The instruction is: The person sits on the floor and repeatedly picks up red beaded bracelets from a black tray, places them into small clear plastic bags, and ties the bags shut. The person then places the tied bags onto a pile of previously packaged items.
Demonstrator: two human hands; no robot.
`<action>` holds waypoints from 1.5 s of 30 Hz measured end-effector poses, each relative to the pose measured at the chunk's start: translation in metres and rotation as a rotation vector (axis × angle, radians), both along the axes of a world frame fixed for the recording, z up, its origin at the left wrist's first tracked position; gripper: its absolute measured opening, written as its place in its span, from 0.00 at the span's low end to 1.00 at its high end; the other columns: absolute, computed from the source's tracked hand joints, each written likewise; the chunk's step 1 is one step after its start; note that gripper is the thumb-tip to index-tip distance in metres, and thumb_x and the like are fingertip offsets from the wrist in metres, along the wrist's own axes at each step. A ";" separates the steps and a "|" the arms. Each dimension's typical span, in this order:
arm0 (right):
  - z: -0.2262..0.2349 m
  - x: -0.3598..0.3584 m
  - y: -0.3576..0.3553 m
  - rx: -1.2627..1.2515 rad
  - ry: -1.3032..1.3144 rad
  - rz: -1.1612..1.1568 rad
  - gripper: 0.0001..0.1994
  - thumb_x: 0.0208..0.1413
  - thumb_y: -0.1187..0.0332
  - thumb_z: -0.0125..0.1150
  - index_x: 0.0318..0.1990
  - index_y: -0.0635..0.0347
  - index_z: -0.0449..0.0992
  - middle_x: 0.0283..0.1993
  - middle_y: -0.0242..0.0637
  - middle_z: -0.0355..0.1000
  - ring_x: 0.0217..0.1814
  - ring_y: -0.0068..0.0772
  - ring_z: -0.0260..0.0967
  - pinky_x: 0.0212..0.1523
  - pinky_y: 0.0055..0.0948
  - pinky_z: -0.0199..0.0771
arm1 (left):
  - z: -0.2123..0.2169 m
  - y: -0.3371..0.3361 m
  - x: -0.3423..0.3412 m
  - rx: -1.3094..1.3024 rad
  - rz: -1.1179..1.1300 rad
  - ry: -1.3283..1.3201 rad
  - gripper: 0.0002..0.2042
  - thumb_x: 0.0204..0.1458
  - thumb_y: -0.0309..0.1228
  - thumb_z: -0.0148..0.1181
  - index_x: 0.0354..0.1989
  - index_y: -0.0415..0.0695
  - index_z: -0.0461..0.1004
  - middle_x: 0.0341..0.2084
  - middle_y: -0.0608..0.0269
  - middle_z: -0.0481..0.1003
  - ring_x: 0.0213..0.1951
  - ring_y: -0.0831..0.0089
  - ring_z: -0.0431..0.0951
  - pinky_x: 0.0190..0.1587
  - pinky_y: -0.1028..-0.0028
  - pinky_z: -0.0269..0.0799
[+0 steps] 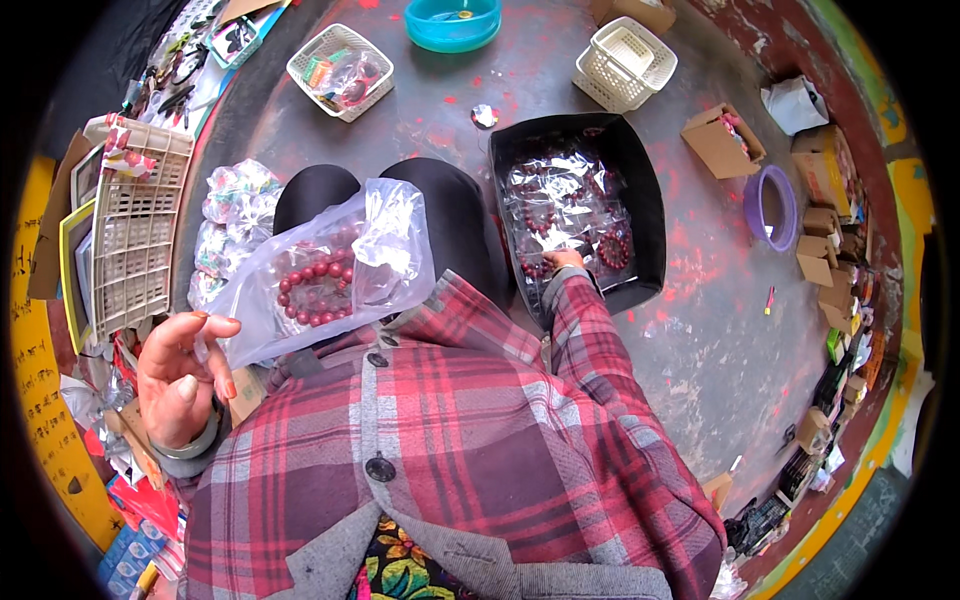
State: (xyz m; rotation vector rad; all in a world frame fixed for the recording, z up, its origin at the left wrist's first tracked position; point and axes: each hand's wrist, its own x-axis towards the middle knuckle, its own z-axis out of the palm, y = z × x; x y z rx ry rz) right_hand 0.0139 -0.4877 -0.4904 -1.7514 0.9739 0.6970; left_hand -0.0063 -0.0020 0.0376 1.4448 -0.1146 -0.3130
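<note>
A translucent plastic bag (pixel 385 268) lies over my lap, with dark red bead bracelets (pixel 318 292) showing through it. My left hand (pixel 185 378) is raised at the bag's lower left corner, thumb and index finger closed on its edge, the other fingers curled loosely. To the right of my knees stands a black box (pixel 648 215) holding several clear packets of dark red bead bracelets (pixel 575 190). Inside its near end, my right hand (pixel 564 260) is closed at the edge of a packet; its fingertips are partly hidden.
Two white baskets (pixel 382 92) (pixel 598 95) and a turquoise basin (pixel 452 38) stand ahead on the floor. Bundles of filled clear bags (pixel 235 215) lie left of my legs. At right are an open carton (pixel 715 148) and a purple ring (pixel 752 215).
</note>
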 end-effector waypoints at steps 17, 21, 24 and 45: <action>0.106 0.036 -0.009 0.573 -0.465 -0.551 0.06 0.45 0.70 0.51 0.31 0.61 0.66 0.51 0.42 0.64 0.48 0.42 0.68 0.28 0.32 0.69 | -0.006 0.009 -0.008 -0.065 0.018 0.026 0.26 0.48 0.32 0.54 0.54 0.31 0.56 0.45 0.38 0.66 0.24 0.73 0.72 0.21 0.83 0.65; 0.145 0.019 -0.043 0.711 -0.531 -0.454 0.08 0.45 0.67 0.56 0.31 0.59 0.66 0.55 0.48 0.62 0.54 0.46 0.63 0.46 0.37 0.67 | -0.007 0.008 -0.008 -0.071 0.008 0.007 0.26 0.48 0.32 0.54 0.54 0.31 0.56 0.44 0.38 0.66 0.24 0.73 0.72 0.21 0.83 0.65; 0.160 0.012 -0.065 0.726 -0.531 -0.318 0.14 0.46 0.63 0.57 0.37 0.57 0.64 0.51 0.51 0.66 0.53 0.46 0.64 0.51 0.40 0.64 | -0.011 0.010 -0.013 -0.074 0.013 0.008 0.26 0.48 0.32 0.54 0.54 0.31 0.56 0.44 0.39 0.66 0.24 0.73 0.72 0.21 0.84 0.65; 0.102 -0.012 -0.088 -0.448 -0.045 0.582 0.11 0.41 0.69 0.56 0.35 0.59 0.73 0.36 0.42 0.74 0.35 0.37 0.70 0.38 0.30 0.68 | -0.005 -0.001 -0.009 -0.014 0.014 0.029 0.27 0.48 0.33 0.54 0.54 0.31 0.57 0.43 0.39 0.67 0.24 0.74 0.71 0.22 0.84 0.65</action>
